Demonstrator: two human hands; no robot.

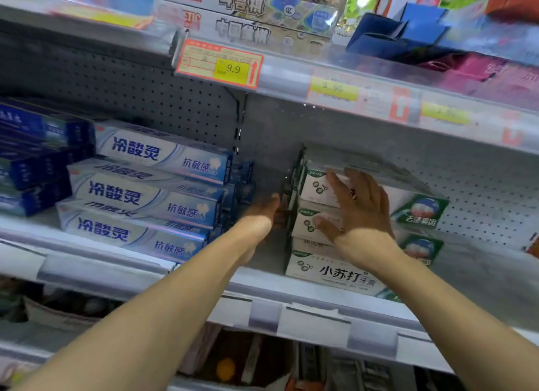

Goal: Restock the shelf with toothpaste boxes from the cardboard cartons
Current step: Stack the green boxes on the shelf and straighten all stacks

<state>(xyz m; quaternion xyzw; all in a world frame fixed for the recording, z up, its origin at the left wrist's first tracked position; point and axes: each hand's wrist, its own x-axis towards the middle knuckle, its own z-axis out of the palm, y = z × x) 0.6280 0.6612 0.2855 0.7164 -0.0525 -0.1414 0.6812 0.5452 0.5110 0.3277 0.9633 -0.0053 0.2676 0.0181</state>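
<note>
A: How should this step be done well?

B: I think the step is squaring the stack of white and green toothpaste boxes (332, 271) on the shelf (291, 291). Push evenly with flat fingers, so the upper boxes stay in line with the bottom one and nothing tips to the far side.

A: Where is the stack relative to each hand?

B: The right hand (354, 204) lies open on the front faces of the upper boxes, fingers spread and touching them. The left hand (262, 215) reaches into the gap at the left end of the stack; its fingers are blurred and partly hidden, so I cannot tell if they grip anything. The blue and white toothpaste boxes (140, 195) sit further left, apart from both hands.
</note>
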